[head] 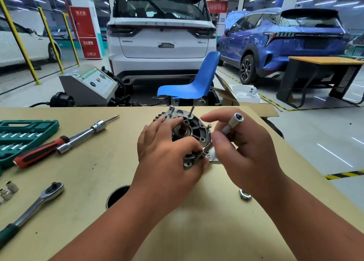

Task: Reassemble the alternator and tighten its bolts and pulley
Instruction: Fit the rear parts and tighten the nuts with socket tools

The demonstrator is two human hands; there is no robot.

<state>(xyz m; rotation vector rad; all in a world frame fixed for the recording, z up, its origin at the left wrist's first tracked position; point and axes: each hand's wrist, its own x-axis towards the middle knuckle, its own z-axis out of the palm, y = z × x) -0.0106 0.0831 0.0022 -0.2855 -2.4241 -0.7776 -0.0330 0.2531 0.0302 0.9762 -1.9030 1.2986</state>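
Head view. Item: alternator (189, 134), near the far edge of the bench (98, 181), that edge just beyond it. Bare bench lies on its near side; ratchet (35, 203) and screwdriver (39, 152) lie well to its left. Left hand (167, 154) grips the housing, hiding the left and near rim. Right hand (246, 146) is curled round a socket driver (234, 122), whose lower end meets the near rim; exact contact unclear. Shaft axis upright; long bolts (191, 111) stand at the far rim.
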